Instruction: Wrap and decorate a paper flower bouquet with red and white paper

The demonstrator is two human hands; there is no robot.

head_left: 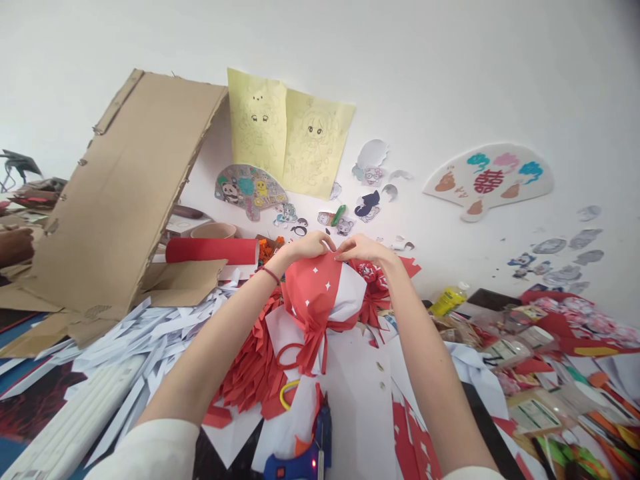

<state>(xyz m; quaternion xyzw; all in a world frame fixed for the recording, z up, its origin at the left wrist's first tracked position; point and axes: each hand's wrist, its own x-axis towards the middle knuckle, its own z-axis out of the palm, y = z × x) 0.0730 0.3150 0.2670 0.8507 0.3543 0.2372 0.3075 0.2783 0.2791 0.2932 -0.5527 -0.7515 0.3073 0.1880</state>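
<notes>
A rounded red-and-white paper bundle (320, 290) with small white sparkle marks stands in front of me, gathered and tied near its lower end. My left hand (311, 247) is at its top edge, with thumb and fingers pinching the red paper. Close beside it, my right hand (364, 248) pinches the same top edge, fingertips nearly touching the left ones. Pleated red paper (253, 367) lies under my left forearm, and a red-and-white paper flower (373, 277) sits behind the bundle. A blue glue gun (300, 463) with a lit red light lies nearest me.
White paper strips (165, 327) heap up at left below a leaning cardboard panel (125, 180). A red roll (213, 251) lies behind them. At right are a yellow bottle (449, 300) and clear plastic boxes (535, 413). Another person's hand (15, 245) shows at far left.
</notes>
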